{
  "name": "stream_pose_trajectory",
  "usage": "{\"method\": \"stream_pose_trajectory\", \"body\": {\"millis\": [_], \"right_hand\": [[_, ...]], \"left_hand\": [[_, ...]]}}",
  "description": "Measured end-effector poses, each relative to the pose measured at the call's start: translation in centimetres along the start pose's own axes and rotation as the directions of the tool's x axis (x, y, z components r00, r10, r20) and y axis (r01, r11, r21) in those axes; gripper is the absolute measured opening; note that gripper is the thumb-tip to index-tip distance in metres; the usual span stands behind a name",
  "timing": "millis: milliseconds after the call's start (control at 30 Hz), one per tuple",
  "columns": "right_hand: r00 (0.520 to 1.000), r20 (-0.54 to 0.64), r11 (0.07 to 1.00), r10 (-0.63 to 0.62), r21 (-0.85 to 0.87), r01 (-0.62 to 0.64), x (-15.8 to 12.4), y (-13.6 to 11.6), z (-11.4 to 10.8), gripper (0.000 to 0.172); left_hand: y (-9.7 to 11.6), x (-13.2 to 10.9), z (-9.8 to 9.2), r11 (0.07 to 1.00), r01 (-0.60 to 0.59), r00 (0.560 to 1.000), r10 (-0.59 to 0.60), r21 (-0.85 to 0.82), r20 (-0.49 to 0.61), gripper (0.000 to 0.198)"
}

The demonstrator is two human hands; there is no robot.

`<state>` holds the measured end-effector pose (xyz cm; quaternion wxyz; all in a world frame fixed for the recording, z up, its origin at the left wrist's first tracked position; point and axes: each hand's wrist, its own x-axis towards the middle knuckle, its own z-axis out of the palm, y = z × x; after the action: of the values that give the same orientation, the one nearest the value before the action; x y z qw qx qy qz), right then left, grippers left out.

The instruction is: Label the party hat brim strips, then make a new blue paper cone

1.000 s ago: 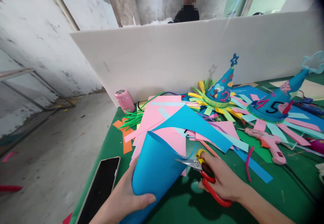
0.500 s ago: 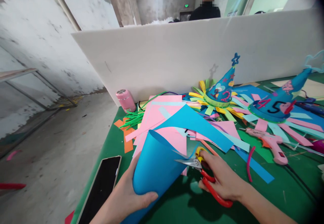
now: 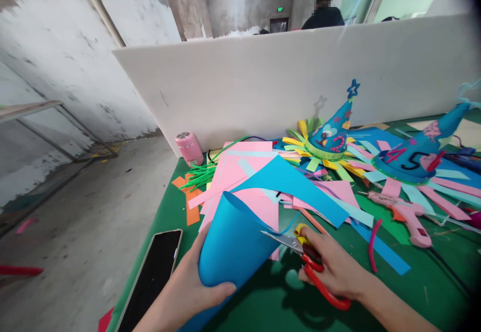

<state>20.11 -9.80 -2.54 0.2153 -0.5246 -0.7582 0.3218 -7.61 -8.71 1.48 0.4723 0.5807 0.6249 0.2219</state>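
Note:
My left hand is wrapped round a rolled blue paper cone, its wide opening facing up and away. In my right hand are scissors with red and yellow handles. Their blades lie at the right rim of the cone, where a thin blue sliver curls up. Behind the cone a curved blue paper offcut rests on pink sheets.
A phone lies left on the green table. Green pipe cleaners and a pink bottle stand beyond. Two decorated hats and a pink glue gun are at the right. Behind is a white board.
The scissor blades have closed together at the cone's rim, and my right hand has moved slightly right. The view has shifted a little. My left hand keeps its hold on the cone.

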Motion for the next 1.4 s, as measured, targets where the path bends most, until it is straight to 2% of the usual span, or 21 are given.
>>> {"method": "stream_pose_trajectory", "body": {"millis": [133, 433, 767, 967, 1167, 1267, 1400], "right_hand": [[1.000, -0.013, 1.000, 0.009, 0.028, -0.008, 0.1, -0.4, -0.2, 0.026], [1.000, -0.022, 1.000, -0.006, -0.022, 0.005, 0.4, -0.1, 0.2, 0.027], [1.000, -0.016, 1.000, -0.002, 0.025, 0.002, 0.3, -0.4, 0.2, 0.028], [1.000, -0.025, 1.000, 0.002, 0.026, -0.002, 0.4, -0.3, 0.3, 0.028], [1.000, -0.019, 0.999, 0.011, 0.036, -0.010, 0.3, 0.2, 0.6, 0.029], [1.000, -0.019, 0.998, 0.010, 0.055, -0.009, 0.3, 0.2, 0.5, 0.029], [1.000, -0.024, 0.999, 0.019, 0.034, -0.018, 0.3, -0.2, 0.3, 0.028]], "left_hand": [[0.4, -0.1, 0.1, 0.998, 0.020, 1.000, -0.018, 0.067, -0.025, 0.101], [0.6, -0.1, 0.1, 0.998, 0.020, 0.999, -0.017, 0.067, -0.044, 0.095], [1.7, -0.5, 0.5, 0.997, 0.062, 0.998, -0.060, 0.050, -0.033, 0.094], [1.6, -0.5, 0.6, 0.995, 0.044, 0.997, -0.038, 0.094, -0.065, 0.094], [1.6, -0.4, 0.6, 0.992, 0.075, 0.996, -0.069, 0.099, -0.065, 0.095], [1.6, -0.3, 0.6, 0.985, 0.082, 0.995, -0.072, 0.154, -0.071, 0.095], [1.4, -0.1, 0.6, 0.949, 0.051, 0.996, -0.026, 0.312, -0.085, 0.098]]}}
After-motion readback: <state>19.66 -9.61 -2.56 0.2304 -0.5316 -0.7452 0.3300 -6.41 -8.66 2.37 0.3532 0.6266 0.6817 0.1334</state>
